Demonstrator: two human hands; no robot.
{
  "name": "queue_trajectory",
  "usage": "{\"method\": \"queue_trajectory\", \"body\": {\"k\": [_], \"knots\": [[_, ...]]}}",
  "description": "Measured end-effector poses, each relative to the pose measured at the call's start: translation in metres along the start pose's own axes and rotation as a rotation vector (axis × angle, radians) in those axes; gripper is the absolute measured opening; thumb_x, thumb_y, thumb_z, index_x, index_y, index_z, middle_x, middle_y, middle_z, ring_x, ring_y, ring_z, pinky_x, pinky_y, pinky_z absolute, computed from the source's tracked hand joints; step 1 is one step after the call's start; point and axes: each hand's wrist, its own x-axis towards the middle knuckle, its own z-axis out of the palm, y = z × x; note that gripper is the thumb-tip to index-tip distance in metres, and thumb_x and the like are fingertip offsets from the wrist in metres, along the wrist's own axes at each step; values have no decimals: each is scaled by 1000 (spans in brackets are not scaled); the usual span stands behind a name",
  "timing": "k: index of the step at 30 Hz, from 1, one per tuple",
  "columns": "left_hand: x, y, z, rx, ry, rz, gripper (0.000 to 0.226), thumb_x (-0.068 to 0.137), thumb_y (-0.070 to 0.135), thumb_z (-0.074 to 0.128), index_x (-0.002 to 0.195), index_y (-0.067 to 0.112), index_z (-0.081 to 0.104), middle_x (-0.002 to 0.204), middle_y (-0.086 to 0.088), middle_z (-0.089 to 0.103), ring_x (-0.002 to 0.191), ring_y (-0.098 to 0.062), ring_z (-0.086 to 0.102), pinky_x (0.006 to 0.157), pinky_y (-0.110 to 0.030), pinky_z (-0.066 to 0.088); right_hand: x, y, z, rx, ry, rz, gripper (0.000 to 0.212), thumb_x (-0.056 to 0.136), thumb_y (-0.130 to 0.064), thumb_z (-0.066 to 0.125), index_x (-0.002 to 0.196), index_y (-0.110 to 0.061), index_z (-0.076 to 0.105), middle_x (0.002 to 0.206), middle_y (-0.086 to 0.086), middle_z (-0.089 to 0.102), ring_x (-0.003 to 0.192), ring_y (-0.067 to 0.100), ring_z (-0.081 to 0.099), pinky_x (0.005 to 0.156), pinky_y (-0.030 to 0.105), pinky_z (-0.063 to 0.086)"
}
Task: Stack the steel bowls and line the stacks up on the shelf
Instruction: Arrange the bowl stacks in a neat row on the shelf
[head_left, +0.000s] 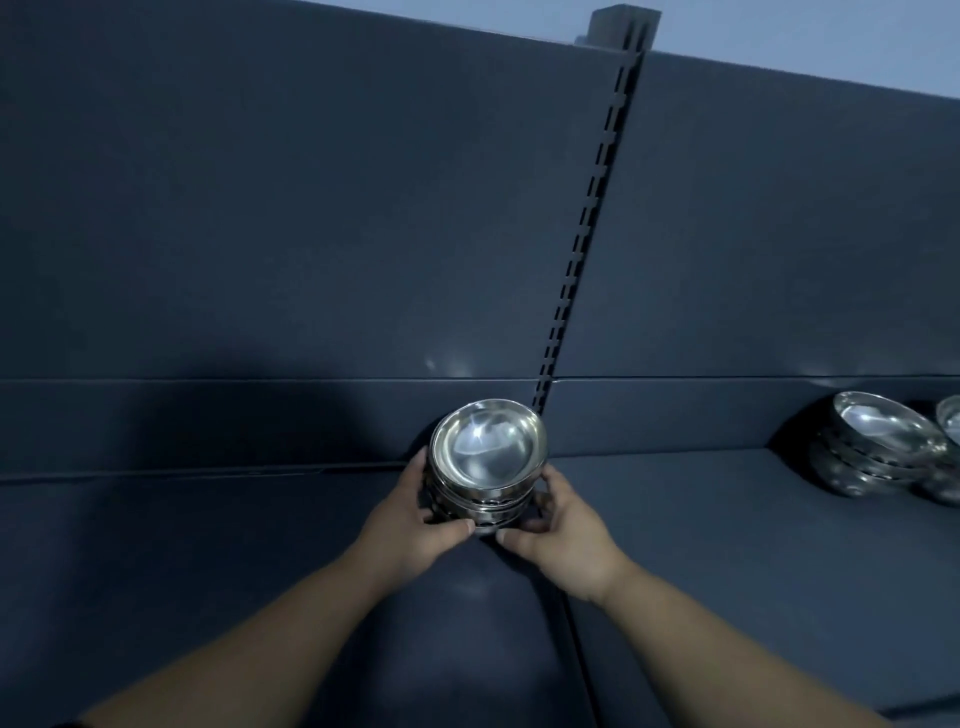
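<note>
A stack of shiny steel bowls (488, 452) stands on the dark blue shelf (260, 545), close to the back panel and right at the seam between two shelf sections. My left hand (410, 512) grips the stack's left side and my right hand (558, 519) grips its right side, thumbs meeting low at the front. The top bowl faces up and holds nothing. Farther right on the shelf sits another stack of steel bowls (878, 447), with a third stack (948, 457) cut off by the frame edge.
A slotted upright post (587, 218) rises behind the held stack, between two dark back panels. A gap (579, 649) runs front to back between the shelf sections. Bare shelf surface lies to the left and between the stacks.
</note>
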Motion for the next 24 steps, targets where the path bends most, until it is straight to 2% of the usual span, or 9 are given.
{"method": "queue_trajectory", "body": {"k": [2, 4, 9, 13, 16, 19, 22, 24], "knots": [[-3, 5, 9, 2, -13, 3, 103, 62, 23, 81, 147, 36, 24, 127, 14, 60, 104, -6, 66, 100, -30, 49, -8, 3, -10, 31, 23, -6, 98, 65, -20, 80, 146, -26, 25, 125, -9, 63, 101, 11, 70, 98, 40, 53], [-4, 13, 24, -4, -27, 7, 107, 54, 34, 79, 145, 40, 24, 127, 16, 60, 103, -5, 66, 101, -35, 49, -19, 7, -25, 56, 56, -19, 99, 63, -21, 79, 147, -23, 27, 122, -9, 64, 102, 9, 69, 98, 40, 53], [-9, 35, 86, 4, -82, 46, 101, 55, 35, 79, 142, 43, 28, 128, 15, 60, 104, -8, 67, 100, -41, 50, -57, 26, -83, 74, 125, -23, 93, 64, -23, 80, 144, -24, 31, 118, -9, 66, 101, 6, 68, 96, 36, 54], [-20, 59, 157, -21, -105, 71, 97, 56, 32, 79, 140, 42, 31, 128, 18, 59, 104, -6, 66, 98, -37, 51, -92, 49, -147, 89, 149, -33, 88, 68, -19, 81, 143, -25, 33, 118, -6, 67, 101, 5, 68, 97, 33, 53], [-32, 79, 215, -16, -85, 87, 79, 58, 30, 79, 122, 52, 37, 123, 17, 63, 107, 1, 63, 92, -22, 49, -118, 66, -202, 64, 151, -31, 98, 61, -31, 82, 145, -27, 32, 118, -5, 67, 100, 7, 69, 97, 36, 53], [-39, 92, 269, -2, -58, 94, 76, 55, 39, 80, 119, 50, 41, 120, 17, 64, 111, 2, 59, 97, -24, 47, -138, 82, -253, 27, 159, -23, 87, 72, -25, 82, 143, -29, 34, 110, -12, 66, 93, 2, 69, 92, 24, 53], [-43, 100, 314, -11, -40, 95, 67, 69, 21, 82, 114, 52, 43, 120, 19, 62, 112, 3, 57, 96, -22, 45, -152, 97, -293, 4, 154, -10, 82, 77, -26, 80, 144, -29, 33, 106, -18, 60, 90, -5, 64, 85, 15, 48], [-43, 102, 337, -11, -29, 92, 68, 74, 15, 80, 117, 50, 42, 121, 20, 59, 111, 7, 54, 92, -17, 43, -158, 105, -312, -16, 135, 5, 80, 79, -27, 79, 145, -29, 33, 112, -11, 59, 94, -5, 60, 86, 14, 45]]}}
